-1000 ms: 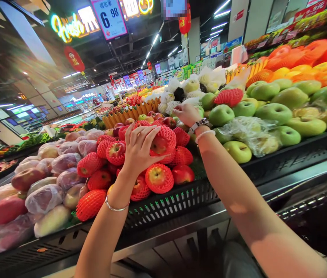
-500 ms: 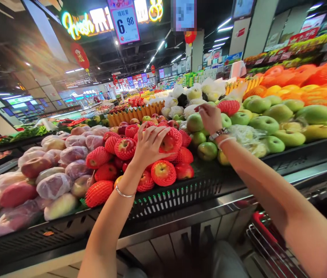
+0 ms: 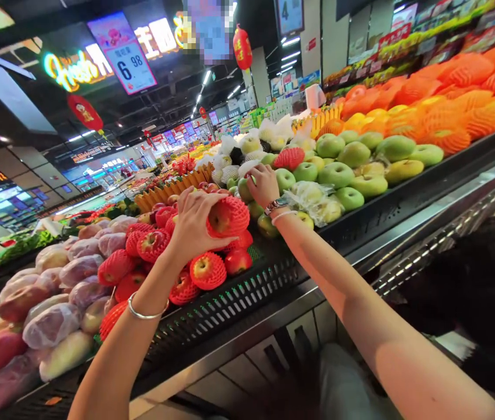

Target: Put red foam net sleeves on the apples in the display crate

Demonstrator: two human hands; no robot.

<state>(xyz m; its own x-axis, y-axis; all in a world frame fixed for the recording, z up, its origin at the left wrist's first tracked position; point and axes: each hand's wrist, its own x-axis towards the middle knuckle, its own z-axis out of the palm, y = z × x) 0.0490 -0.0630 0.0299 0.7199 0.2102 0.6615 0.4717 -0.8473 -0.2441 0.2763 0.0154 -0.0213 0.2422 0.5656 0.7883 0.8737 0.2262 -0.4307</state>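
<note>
L hand [image 3: 192, 224]: grip closed on red apple in foam net [image 3: 228, 216], clear of pile. R hand [image 3: 264, 185]: grip half-open by green apples [image 3: 285, 179], no hold seen.

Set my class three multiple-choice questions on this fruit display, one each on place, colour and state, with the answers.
1. What is the left hand on?
A. green fruit
B. apple
C. rail

2. What colour is the apple's net?
A. white
B. blue
C. red

3. How is the fruit at lower left packed?
A. in plastic bags
B. bare
C. in boxes

Answers: 1 B, the fingers wrap over the apple. 2 C, the net shows red. 3 A, clear bags cover the fruit.
</note>
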